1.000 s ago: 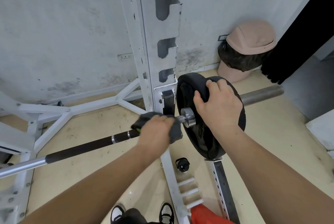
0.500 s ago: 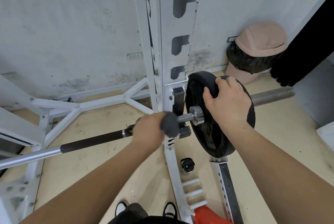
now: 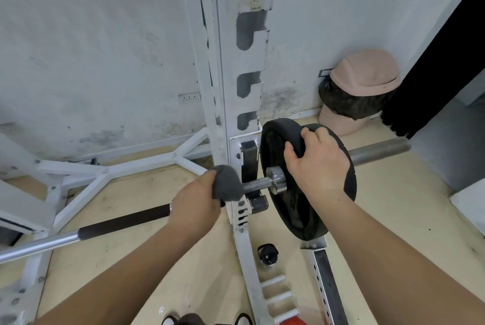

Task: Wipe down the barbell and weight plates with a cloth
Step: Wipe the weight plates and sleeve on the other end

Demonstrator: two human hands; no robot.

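Note:
A barbell [image 3: 123,221] lies across the white rack, its shaft dark in the middle and bare steel at the ends. A black weight plate [image 3: 294,209] sits on its right sleeve, next to the collar. My left hand [image 3: 195,204] grips a grey cloth [image 3: 227,185] wrapped over the bar just left of the rack upright. My right hand [image 3: 319,164] holds the top rim of the plate, fingers curled over its edge. The bare sleeve end [image 3: 380,150] sticks out to the right behind the plate.
The white rack upright [image 3: 236,62] stands right behind the bar, its base struts [image 3: 110,172] spreading over the wooden floor. A pink bin [image 3: 359,93] sits by the wall at right. A small black bottle cap [image 3: 267,254] lies near white pegs [image 3: 278,296].
My left hand with the cloth stays at about the same spot on the bar, the cloth now bunched on top. My right hand keeps its hold on the plate. The view has tilted upward.

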